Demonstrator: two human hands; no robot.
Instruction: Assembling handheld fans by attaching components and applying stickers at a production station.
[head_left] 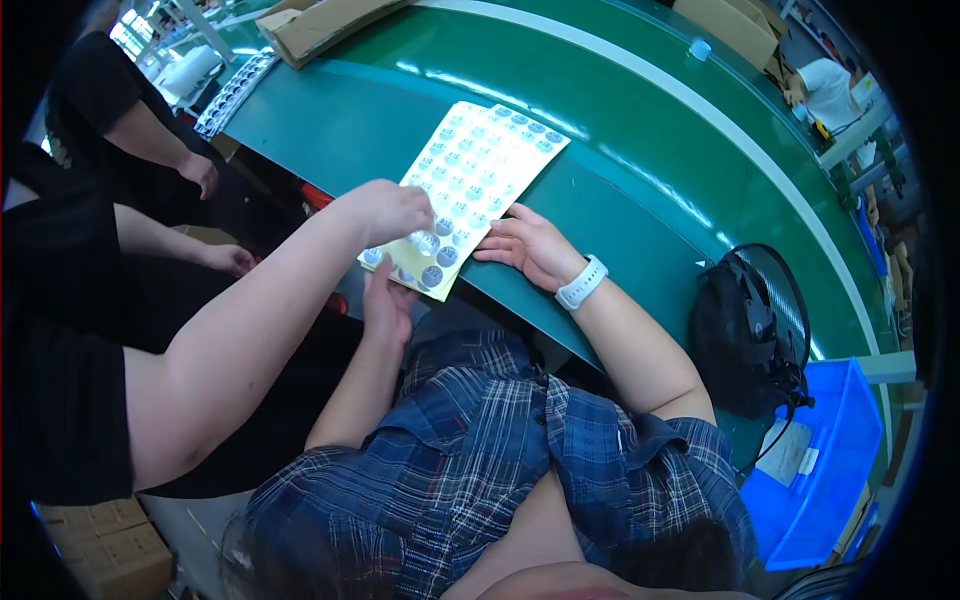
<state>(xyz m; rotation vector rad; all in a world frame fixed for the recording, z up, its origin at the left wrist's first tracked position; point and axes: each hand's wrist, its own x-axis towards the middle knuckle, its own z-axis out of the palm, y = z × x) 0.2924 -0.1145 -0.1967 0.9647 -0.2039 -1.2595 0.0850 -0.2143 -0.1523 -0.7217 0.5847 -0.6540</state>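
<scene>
A pale yellow sheet of round silver stickers lies at a slant over the near edge of the green table, with another such sheet showing under its far right side. My left hand is closed on the near left corner, thumb on top and fingers underneath. At the right edge my right hand, with a white watch on the wrist, grips the sheet, its fingertips partly hidden. A co-worker's hand reaches in from the left over the near half of the stickers, its fingertips hard to make out.
A black mesh-sided bag stands on the table to the right, beside a blue plastic bin. An open cardboard box sits at the far left. Beyond the table runs a green conveyor. Another person's hand hangs at the left.
</scene>
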